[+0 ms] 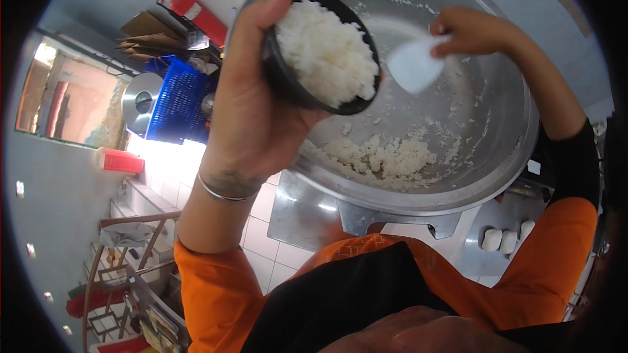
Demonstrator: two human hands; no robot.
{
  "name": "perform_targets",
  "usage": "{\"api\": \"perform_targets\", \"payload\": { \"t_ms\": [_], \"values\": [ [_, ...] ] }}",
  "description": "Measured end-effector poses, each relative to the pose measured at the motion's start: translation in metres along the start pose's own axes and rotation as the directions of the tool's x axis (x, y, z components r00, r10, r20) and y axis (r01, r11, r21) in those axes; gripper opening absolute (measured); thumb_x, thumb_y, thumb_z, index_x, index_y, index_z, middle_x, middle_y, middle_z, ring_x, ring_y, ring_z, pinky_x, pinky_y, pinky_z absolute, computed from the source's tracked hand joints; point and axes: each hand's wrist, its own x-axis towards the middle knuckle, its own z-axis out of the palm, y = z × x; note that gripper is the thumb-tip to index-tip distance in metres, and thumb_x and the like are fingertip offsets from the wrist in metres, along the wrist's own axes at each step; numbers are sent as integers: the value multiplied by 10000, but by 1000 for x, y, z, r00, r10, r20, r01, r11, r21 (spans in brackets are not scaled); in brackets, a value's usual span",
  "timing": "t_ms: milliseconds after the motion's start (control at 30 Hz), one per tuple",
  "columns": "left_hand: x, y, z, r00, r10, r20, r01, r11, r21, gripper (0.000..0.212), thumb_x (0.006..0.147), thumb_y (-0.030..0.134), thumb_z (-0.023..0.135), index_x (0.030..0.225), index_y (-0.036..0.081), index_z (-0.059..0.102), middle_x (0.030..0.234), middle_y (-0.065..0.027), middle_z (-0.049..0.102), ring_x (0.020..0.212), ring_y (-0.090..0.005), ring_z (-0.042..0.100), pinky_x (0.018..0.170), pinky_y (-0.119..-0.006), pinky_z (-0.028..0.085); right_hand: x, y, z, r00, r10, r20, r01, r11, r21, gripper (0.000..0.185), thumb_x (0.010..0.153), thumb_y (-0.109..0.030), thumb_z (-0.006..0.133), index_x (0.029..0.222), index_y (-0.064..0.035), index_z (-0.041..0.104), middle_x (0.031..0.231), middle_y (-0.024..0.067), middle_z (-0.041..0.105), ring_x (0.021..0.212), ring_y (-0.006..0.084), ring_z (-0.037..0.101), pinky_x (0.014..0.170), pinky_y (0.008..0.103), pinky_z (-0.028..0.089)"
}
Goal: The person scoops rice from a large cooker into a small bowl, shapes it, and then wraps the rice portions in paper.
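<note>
My left hand (pixel 255 88) grips a black bowl (pixel 289 78) from beneath and the side, raised over the near left rim of a large metal pot. Cooked white rice (pixel 326 54) is heaped in the bowl, which is tilted towards me. A white rice paddle (pixel 416 66), blurred, is held by its handle in my right hand (pixel 468 32), above the inside of the pot (pixel 527 122). More cooked rice (pixel 387 157) lies on the near part of the pot's floor, with grains stuck along its walls.
Left of the pot are a red fire extinguisher (pixel 196 12), stacked cardboard (pixel 149 34) and a blue plastic basket (pixel 176 100) beside a metal lid (pixel 142 103). Several white objects (pixel 492 240) sit on a metal surface at the lower right. A wooden-framed chair (pixel 95 264) stands at the lower left.
</note>
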Motion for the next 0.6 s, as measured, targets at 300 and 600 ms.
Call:
{"api": "perform_targets", "payload": {
  "t_ms": [300,600],
  "values": [
    [-4,-9,-6,998,-17,-69,4,983,-185,719,947,612,431,1358,23,469,1328,-237,535,1185,-515,530,905,-594,550,-20,9,85,911,-156,383,222,966,-135,333,799,-309,749,1031,-72,720,884,115,703,973,276,637,1012,408,314],
    [-8,-22,-33,947,237,215,-180,950,-255,583,995,548,384,1413,145,438,1378,-100,541,1220,-321,577,950,-565,531,-41,-27,87,871,16,491,72,985,-160,362,819,-349,724,1056,-77,710,917,115,704,941,284,637,933,409,346]
  ]
}}
